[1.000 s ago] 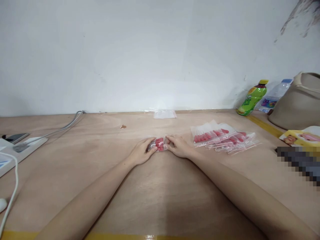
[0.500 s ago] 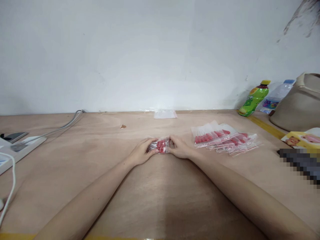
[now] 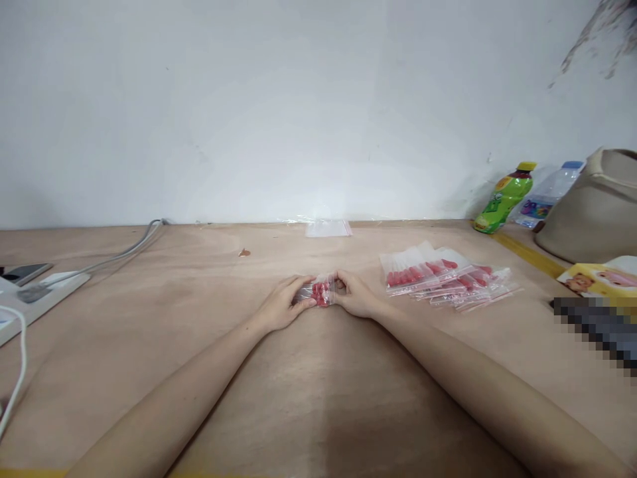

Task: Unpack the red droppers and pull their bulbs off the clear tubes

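Observation:
Between my hands, on the wooden table, is a small clear plastic bag (image 3: 323, 292) with several red pieces inside. My left hand (image 3: 287, 302) grips the bag's left end, thumb at the near side and fingers at the far side. At the right end, my right hand (image 3: 354, 294) is closed on the bag's edge, its fingertips curled and partly hidden. To the right of my right hand lies a pile of clear zip bags (image 3: 448, 275), also with red pieces in them. Exactly what the red pieces are is too small to tell.
A flat zip bag (image 3: 328, 228) lies by the wall. At the right stand a green bottle (image 3: 505, 199), a clear bottle (image 3: 547, 192) and a beige bag (image 3: 587, 219), with a yellow packet (image 3: 597, 279) nearer. A white power strip (image 3: 50, 299) with cables lies at left.
My right hand has shifted slightly left, its fingers now closer in on the bag's right end. The left hand stays nearly where it was.

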The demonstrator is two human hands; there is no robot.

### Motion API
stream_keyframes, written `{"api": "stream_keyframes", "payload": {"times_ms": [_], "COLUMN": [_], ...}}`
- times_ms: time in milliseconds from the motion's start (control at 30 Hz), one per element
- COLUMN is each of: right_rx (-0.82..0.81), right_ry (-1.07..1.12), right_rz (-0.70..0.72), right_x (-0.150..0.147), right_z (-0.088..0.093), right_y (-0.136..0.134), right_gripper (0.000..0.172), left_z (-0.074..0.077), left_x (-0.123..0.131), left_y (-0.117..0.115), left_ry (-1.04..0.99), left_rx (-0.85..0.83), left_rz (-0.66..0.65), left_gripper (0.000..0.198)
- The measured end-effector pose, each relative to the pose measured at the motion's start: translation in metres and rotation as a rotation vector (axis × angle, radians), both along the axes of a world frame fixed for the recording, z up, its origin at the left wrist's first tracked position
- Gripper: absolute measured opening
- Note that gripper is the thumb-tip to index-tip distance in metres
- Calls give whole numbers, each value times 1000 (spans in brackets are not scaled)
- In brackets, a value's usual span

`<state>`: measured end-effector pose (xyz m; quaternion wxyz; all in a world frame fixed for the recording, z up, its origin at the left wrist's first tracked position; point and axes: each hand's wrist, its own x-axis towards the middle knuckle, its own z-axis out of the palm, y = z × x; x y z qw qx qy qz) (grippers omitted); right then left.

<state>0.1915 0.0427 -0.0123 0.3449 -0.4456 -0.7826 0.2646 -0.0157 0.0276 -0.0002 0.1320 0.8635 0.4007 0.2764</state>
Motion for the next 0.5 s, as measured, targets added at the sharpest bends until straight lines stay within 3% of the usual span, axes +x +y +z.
{"api": "stream_keyframes", "payload": {"times_ms": [300,400,500], "right_rx": [-60,-123,-238], "right_ry": [-114,-11,111], "right_rz": [31,81,134], "right_x": [1,2,2], "right_z": [4,2,1], "right_y": [2,4,7], "right_gripper": [20,26,20], "left_z": [-3,-2,0], "left_x": [-1,-1,-1], "left_y": [2,1,0], "left_ry": [21,23,23], "left_rx": [-7,-19,-27], "left_rz": [24,25,30], "left_gripper": [46,46,46]}}
